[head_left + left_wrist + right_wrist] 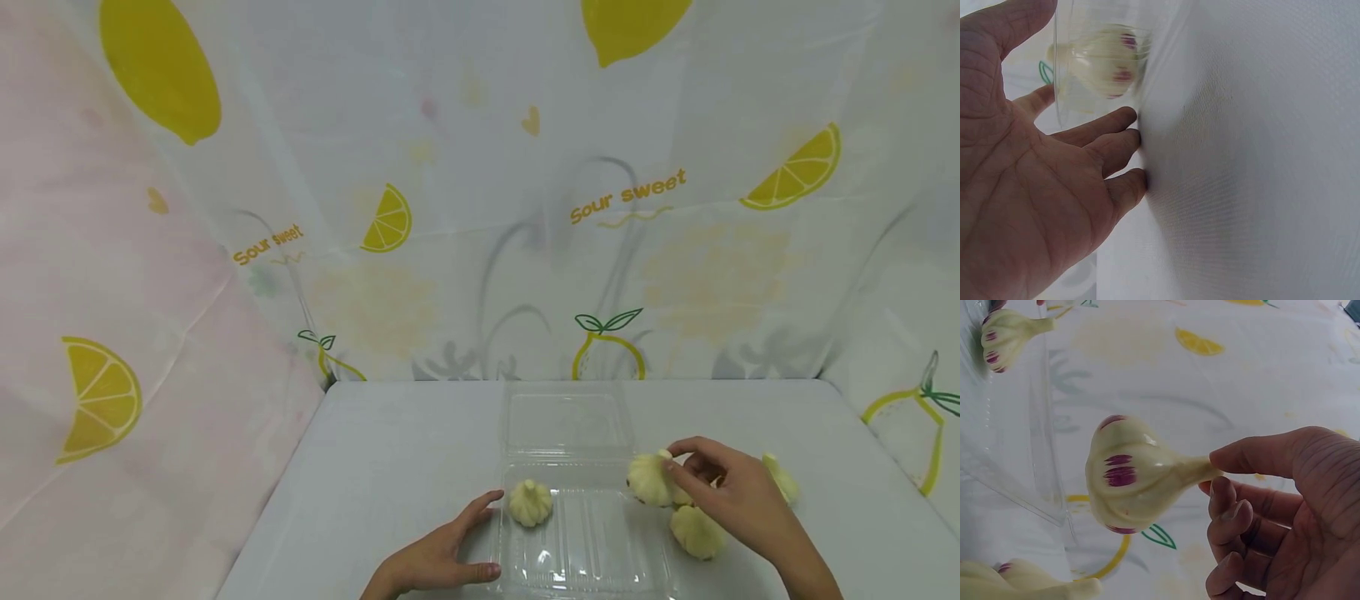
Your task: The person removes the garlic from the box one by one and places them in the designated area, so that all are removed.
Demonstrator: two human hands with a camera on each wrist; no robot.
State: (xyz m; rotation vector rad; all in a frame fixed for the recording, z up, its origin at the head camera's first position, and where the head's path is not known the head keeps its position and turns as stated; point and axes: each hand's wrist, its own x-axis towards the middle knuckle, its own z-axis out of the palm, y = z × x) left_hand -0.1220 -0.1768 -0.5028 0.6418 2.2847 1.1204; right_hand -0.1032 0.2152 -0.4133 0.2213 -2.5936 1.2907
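My right hand point(738, 496) pinches a pale garlic bulb point(649, 480) by its stem, between thumb and fingertips. In the right wrist view this garlic bulb point(1138, 478) hangs in the air and shows purple streaks. It is at the right side of a clear plastic container point(592, 533). Inside the container, on the left, sits another garlic bulb point(530, 504), stem up. My left hand point(438, 554) is at the container's left wall with fingers spread and loosely extended. Through that wall, the left wrist view shows the bulb inside point(1100, 62).
Right of the container, more garlic bulbs lie on the white table point(360, 467): one in front point(697, 533), one beyond my right hand point(782, 479), another partly hidden behind the held bulb. The container's lid point(567, 421) lies open toward the back. A lemon-print curtain point(465, 208) stands behind.
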